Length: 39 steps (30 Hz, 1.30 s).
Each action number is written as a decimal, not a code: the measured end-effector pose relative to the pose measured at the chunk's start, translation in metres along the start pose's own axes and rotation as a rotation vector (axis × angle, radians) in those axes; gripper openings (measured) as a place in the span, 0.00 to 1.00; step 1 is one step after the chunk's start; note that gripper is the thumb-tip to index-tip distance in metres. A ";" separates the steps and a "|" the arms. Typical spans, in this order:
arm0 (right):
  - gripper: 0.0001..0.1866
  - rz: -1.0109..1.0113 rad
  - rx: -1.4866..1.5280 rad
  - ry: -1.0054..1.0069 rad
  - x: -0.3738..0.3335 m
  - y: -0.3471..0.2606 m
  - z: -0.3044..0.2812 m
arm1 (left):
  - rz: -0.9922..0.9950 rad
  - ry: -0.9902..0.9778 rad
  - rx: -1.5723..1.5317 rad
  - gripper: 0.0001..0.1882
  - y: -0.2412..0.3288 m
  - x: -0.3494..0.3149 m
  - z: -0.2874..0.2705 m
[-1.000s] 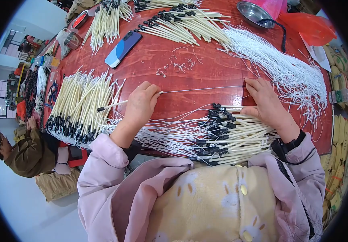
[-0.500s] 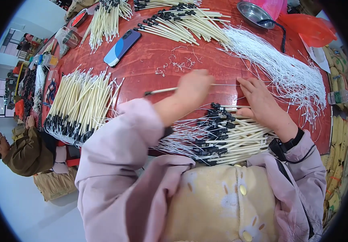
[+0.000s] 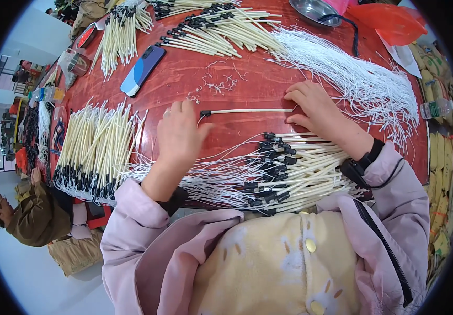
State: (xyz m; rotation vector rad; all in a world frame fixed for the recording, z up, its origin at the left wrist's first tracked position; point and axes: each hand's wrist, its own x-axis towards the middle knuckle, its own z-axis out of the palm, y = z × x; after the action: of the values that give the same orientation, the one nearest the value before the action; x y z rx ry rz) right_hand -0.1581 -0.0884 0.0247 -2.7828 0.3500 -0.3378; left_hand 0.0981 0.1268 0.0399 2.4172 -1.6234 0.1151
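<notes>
One pale tube (black-ended) between both hands

On the table, clockwise around the single rod, we list: bowl, one o'clock; cord hank, two; nearest rod pile, five; smartphone, ten.

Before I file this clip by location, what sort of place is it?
Probably a small hand-assembly workshop: bundles of cream rods with black ends lie on a red table, long white cords are heaped at its right, and another person sits on the left side.
</notes>
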 end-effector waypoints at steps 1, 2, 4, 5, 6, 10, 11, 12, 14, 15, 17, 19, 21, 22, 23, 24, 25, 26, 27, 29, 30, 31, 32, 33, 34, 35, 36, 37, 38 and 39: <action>0.20 -0.020 -0.026 -0.006 0.004 -0.001 0.001 | 0.004 0.002 -0.006 0.18 -0.012 -0.003 0.010; 0.16 -0.049 -0.048 -0.013 0.010 -0.002 0.005 | -0.016 -0.071 -0.055 0.15 -0.024 -0.006 0.019; 0.12 -0.047 -0.094 -0.019 0.016 -0.004 0.008 | -0.003 -0.141 -0.125 0.12 -0.032 -0.002 0.023; 0.10 -0.074 -0.142 0.007 0.018 -0.006 0.013 | -0.014 -0.108 -0.185 0.11 -0.030 -0.001 0.023; 0.08 -0.100 -0.191 0.031 0.019 -0.006 0.016 | -0.025 -0.075 -0.246 0.10 -0.027 0.001 0.021; 0.07 -0.080 -0.235 -0.005 0.010 0.006 -0.022 | -0.013 0.159 -0.260 0.07 -0.045 0.004 -0.006; 0.07 -0.061 -0.227 -0.032 0.005 0.003 -0.039 | 0.012 0.261 -0.268 0.07 -0.061 0.005 -0.012; 0.07 -0.056 -0.224 -0.034 0.001 0.000 -0.054 | -0.039 0.265 -0.197 0.07 -0.078 0.001 -0.027; 0.08 -0.131 -0.113 0.119 -0.015 -0.007 -0.092 | -0.111 0.354 -0.170 0.07 -0.129 -0.021 -0.048; 0.08 -0.133 -0.108 0.125 -0.024 -0.012 -0.104 | -0.136 0.438 -0.206 0.07 -0.162 -0.038 -0.057; 0.10 -0.068 -0.048 0.038 -0.054 -0.029 -0.118 | -0.270 0.317 -0.061 0.11 -0.200 -0.067 -0.086; 0.10 -0.055 -0.025 -0.056 -0.082 -0.043 -0.120 | -0.527 0.207 -0.063 0.08 -0.206 -0.093 -0.105; 0.11 -0.045 0.001 -0.149 -0.102 -0.047 -0.121 | -0.451 0.115 0.035 0.09 -0.212 -0.109 -0.103; 0.12 -0.018 0.056 -0.150 -0.109 -0.047 -0.122 | -0.382 0.028 0.125 0.11 -0.206 -0.110 -0.100; 0.13 0.009 0.111 -0.150 -0.115 -0.046 -0.122 | -0.313 -0.058 0.215 0.13 -0.202 -0.108 -0.099; 0.14 0.034 0.166 -0.149 -0.119 -0.045 -0.122 | -0.177 0.059 0.200 0.17 -0.194 -0.103 -0.090; 0.14 0.038 0.167 -0.151 -0.119 -0.044 -0.119 | -0.047 0.173 0.178 0.20 -0.154 -0.087 -0.075; 0.17 0.048 0.146 -0.093 -0.119 -0.041 -0.114 | -0.011 0.151 0.043 0.26 -0.109 -0.060 -0.069; 0.20 0.053 0.127 -0.029 -0.118 -0.039 -0.109 | 0.048 0.100 -0.137 0.24 -0.060 -0.031 -0.069; 0.23 0.056 0.111 0.040 -0.115 -0.034 -0.100 | 0.178 -0.003 -0.405 0.18 0.018 0.011 -0.040; 0.25 0.059 0.087 0.030 -0.109 -0.032 -0.095 | 0.228 -0.127 -0.477 0.17 0.058 0.026 -0.030; 0.27 0.051 0.061 0.020 -0.100 -0.033 -0.093 | 0.327 -0.182 -0.450 0.16 0.085 0.037 -0.016; 0.29 0.053 0.033 0.006 -0.095 -0.033 -0.090 | 0.461 -0.128 -0.375 0.15 0.108 0.047 0.005; 0.29 0.046 0.029 0.004 -0.091 -0.032 -0.087 | 0.488 -0.151 -0.293 0.13 0.130 0.051 0.022; 0.28 0.043 0.034 0.022 -0.088 -0.030 -0.086 | 0.518 -0.174 -0.209 0.12 0.147 0.056 0.035; 0.28 0.034 0.041 0.039 -0.085 -0.028 -0.085 | 0.511 -0.168 -0.207 0.12 0.149 0.058 0.045; 0.28 0.022 0.050 0.057 -0.081 -0.026 -0.083 | 0.556 -0.220 -0.155 0.11 0.149 0.060 0.054; 0.28 0.025 0.046 0.055 -0.079 -0.023 -0.081 | 0.613 -0.279 -0.111 0.10 0.153 0.063 0.060; 0.28 0.032 0.056 0.037 -0.077 -0.020 -0.079 | 0.666 -0.337 -0.063 0.09 0.153 0.065 0.064; 0.28 0.036 0.067 0.019 -0.073 -0.016 -0.076 | 0.661 -0.336 -0.062 0.09 0.143 0.064 0.065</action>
State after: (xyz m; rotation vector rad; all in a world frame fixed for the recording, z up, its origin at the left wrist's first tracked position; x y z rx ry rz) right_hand -0.2443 -0.0743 0.0862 -2.7064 0.3855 -0.3615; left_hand -0.0132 0.0026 0.0089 1.8286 -2.4754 -0.2427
